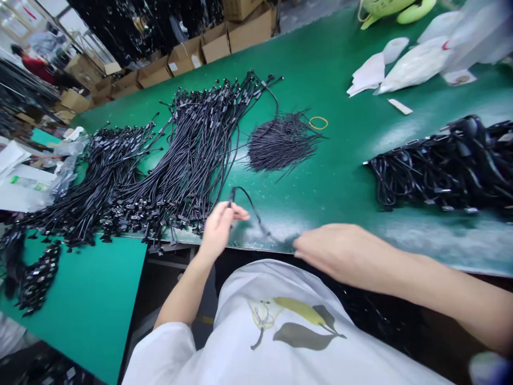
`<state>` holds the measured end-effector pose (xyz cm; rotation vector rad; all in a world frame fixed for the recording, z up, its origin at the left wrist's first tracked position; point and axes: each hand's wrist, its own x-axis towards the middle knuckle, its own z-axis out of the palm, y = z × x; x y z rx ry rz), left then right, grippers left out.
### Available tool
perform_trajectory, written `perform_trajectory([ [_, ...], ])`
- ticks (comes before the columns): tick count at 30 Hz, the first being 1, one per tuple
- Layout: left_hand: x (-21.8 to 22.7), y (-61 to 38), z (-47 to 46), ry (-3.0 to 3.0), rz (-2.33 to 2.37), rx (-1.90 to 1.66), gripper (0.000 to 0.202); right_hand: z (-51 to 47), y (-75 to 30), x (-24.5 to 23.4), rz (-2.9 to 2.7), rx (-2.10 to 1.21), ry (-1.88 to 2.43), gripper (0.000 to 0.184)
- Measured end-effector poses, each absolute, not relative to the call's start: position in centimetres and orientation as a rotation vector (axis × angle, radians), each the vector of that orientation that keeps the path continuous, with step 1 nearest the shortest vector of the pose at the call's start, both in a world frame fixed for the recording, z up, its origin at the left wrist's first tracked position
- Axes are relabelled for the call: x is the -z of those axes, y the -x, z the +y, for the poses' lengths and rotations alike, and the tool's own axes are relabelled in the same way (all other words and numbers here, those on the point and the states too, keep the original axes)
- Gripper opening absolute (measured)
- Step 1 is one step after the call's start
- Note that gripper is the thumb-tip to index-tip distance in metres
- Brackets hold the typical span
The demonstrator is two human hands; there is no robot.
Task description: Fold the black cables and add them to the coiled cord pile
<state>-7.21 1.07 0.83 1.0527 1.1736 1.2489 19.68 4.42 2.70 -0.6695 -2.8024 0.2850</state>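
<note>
My left hand (219, 224) pinches one end of a black cable (252, 204) just above the table's front edge. From there the cable arcs up and down toward my right hand (332, 248), where it smears with motion. The right hand's fingers are pressed together at the cable's blurred far end. Beside my left hand lies a wide heap of black cables with plug ends (188, 155). Beyond both hands sits a pile of thin black ties (282, 140). To the right rest bundled black cables (436, 166).
A yellow rubber band (318, 123) lies by the thin ties. White paper and plastic bags (417, 67) are at the back right. Cardboard boxes (186, 58) line the table's far edge. A person in red (38, 67) is at the far left.
</note>
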Motion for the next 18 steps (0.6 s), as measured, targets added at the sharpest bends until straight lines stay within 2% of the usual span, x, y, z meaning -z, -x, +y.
perform_trajectory([
  [2,-0.7,5.3,0.7,-1.276,1.130,-1.039,0.028,4.1,-17.5,-4.0,-2.755,-0.438,0.536,0.031],
  [4,-0.6,4.2,0.1,-1.324,1.018,-0.900,0.030,5.2,-16.1,-4.5,-2.594,-0.553,0.642,0.031],
  [7,-0.5,4.0,-0.2,-1.104,0.903,-1.017,0.029,7.5,-15.0,-3.2,-2.175,-0.836,0.802,0.021],
  [10,-0.1,3.9,0.3,-0.872,0.911,-1.200,0.030,7.6,-13.6,-0.4,-1.722,-1.207,0.828,0.040],
  [15,1.2,2.7,0.3,-0.755,0.881,-1.081,0.049,5.8,-11.8,1.3,-1.012,-1.872,0.837,0.039],
  [18,2.0,2.5,-0.4,-0.643,0.835,-1.130,0.048,5.9,-12.4,0.5,-0.819,-2.155,0.696,0.037],
])
